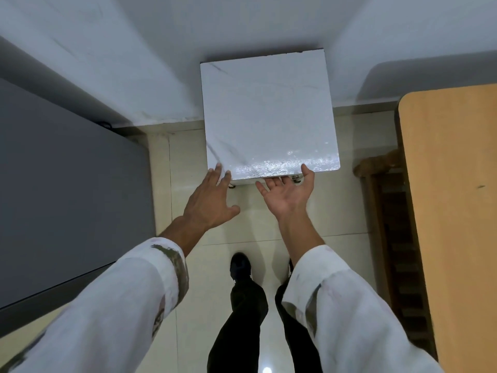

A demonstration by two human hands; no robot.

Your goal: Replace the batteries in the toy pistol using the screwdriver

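You are reaching both hands toward near edge of white marble-patterned square counter [269, 111]. Left hand [212, 195] going palm down, fingers [216, 170] straight, tips touching near-left corner. Right hand [289, 193] going palm up, fingers spread under edge, thumb at rim. Neither hand holding anything. No toy pistol, screwdriver or batteries showing.

Probably shifting counter: be taking edge evenly with both hands, keeping top level.

Counter backing onto white wall [242, 28]. Grey slab [67, 197] crowding left, orange wooden tabletop [451, 211] crowding right. Pale tiled floor [188, 251] toward you giving only open lane.

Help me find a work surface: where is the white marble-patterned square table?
Head view, centre: the white marble-patterned square table stands against the white wall, between a flat grey surface left and a wooden tabletop right.
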